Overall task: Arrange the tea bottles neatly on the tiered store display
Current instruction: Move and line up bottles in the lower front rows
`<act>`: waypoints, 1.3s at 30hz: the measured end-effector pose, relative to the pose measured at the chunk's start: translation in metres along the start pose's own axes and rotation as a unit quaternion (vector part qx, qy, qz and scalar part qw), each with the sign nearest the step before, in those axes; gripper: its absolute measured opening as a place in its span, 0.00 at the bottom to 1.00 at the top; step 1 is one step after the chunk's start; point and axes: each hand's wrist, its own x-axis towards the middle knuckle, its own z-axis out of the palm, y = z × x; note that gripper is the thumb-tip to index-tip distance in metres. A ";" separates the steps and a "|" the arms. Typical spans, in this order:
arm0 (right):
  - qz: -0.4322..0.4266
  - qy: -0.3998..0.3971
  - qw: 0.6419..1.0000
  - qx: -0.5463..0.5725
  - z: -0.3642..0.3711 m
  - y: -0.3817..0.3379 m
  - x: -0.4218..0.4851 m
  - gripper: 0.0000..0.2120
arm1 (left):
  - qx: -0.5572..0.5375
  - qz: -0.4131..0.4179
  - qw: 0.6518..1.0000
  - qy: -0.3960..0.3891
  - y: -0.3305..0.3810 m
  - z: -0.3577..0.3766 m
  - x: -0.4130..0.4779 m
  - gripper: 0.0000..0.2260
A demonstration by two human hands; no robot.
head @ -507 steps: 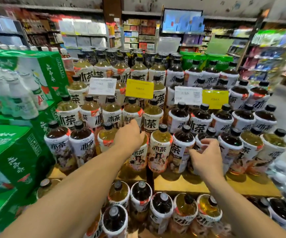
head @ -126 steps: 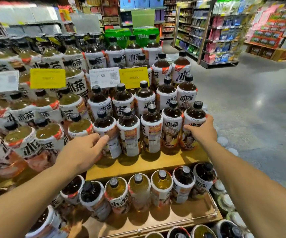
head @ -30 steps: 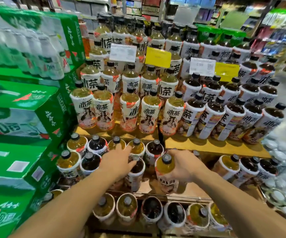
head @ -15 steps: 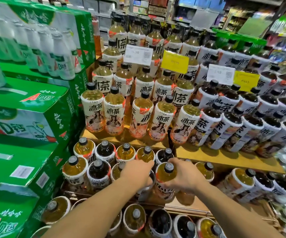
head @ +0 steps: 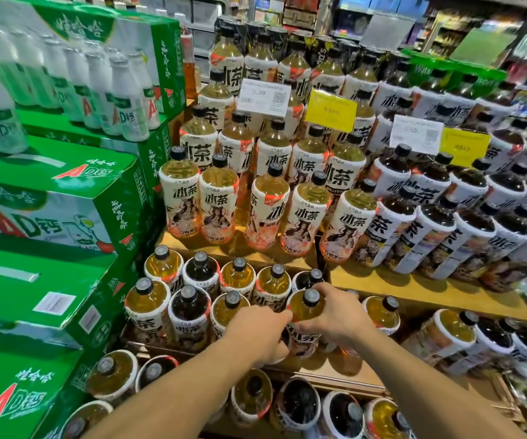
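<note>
Top tiers of the display (head: 414, 288) look done: the light tea bottles (head: 306, 217) stand in straight rows, labels forward, and the dark tea bottles (head: 430, 229) are lined up to their right. The middle tier (head: 354, 370) is half done; light and dark are mixed in a tight cluster (head: 189, 299) at its left, bare wood shows in front of your hands, and looser bottles stand off to the right. The bottom tier (head: 290, 403) looks untouched and also mixed. Your right hand (head: 335, 315) is wrapped round the shoulder of a held light bottle (head: 308, 307), upright on the middle tier, just beside the cluster. Your left hand (head: 256, 331) is curled down right next to it; what it grips is hidden, so I cannot tell. Compared with a second ago, the held bottle has moved back and left, closer to the back row, your hands are nearer together, and the view has dropped toward this tier. Green cartons (head: 50, 201) at left are unchanged.
</note>
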 end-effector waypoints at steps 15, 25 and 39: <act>0.007 -0.043 0.998 0.053 0.032 -0.006 0.025 0.41 | -0.013 0.125 0.965 0.232 -0.016 -0.007 -0.027 0.10; -0.036 -0.069 0.993 0.088 0.054 -0.011 0.021 0.35 | -0.018 0.155 0.944 0.289 -0.002 -0.030 -0.035 0.12; -0.075 -0.107 0.982 0.135 0.026 0.021 0.000 0.14 | -0.055 0.149 0.934 0.321 0.027 -0.047 -0.015 0.10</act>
